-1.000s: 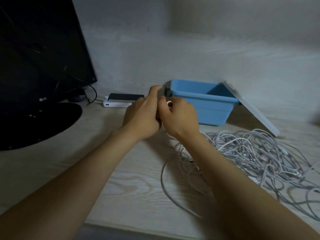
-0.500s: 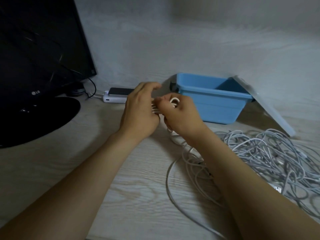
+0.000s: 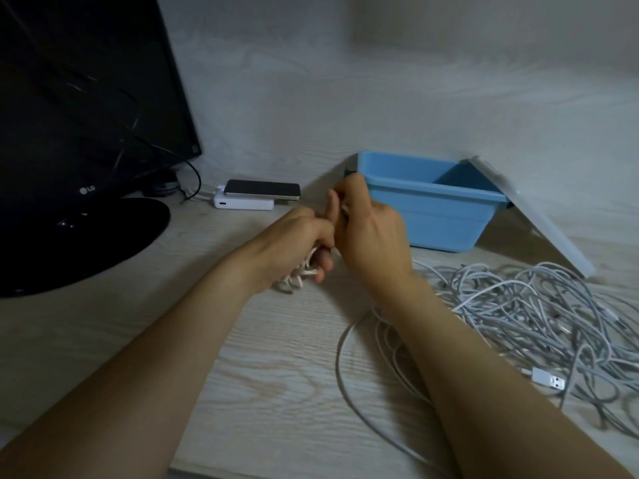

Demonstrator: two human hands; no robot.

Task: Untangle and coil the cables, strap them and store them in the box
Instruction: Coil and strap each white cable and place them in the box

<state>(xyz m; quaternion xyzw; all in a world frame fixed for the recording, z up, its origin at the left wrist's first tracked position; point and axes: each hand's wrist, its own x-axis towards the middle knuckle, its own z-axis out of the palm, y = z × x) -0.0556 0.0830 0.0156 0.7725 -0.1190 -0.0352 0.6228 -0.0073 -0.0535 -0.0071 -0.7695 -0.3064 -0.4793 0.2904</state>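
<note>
Pale wood-grain counter [image 3: 269,392] carries everything. One black flat monitor [image 3: 86,98] on a round black base stands at the far left.

Two bare forearms reach in from the bottom edge and meet mid-counter, just left of the box. Left hand [image 3: 294,240] is low, back of the hand up. Right hand [image 3: 370,233] is higher and touches the left, back of the hand towards the camera.

One loose tangle of white cables [image 3: 539,316] sprawls on the counter at right, in front of the box, strand count not readable. A few strands pass under the right forearm.

One open light-blue plastic box [image 3: 446,216] sits at the back centre-right, inside mostly hidden. One translucent white lid [image 3: 539,216] leans tilted on the box's right rim, lower edge on the counter.

One white power bank [image 3: 242,203] lies between monitor base and box. One dark phone [image 3: 262,190] lies flat on top of it.

One small coil of white cable [image 3: 297,276] is in the left hand, loops sticking out below the palm. Left fingers curl round the coil, one finger raised straight. Right fingers are curled tight, pinching a white strand of that coil beside the raised finger. Dark bit above the right fingertips, cannot tell what.

One white USB plug [image 3: 549,377] lies at the tangle's near edge.
</note>
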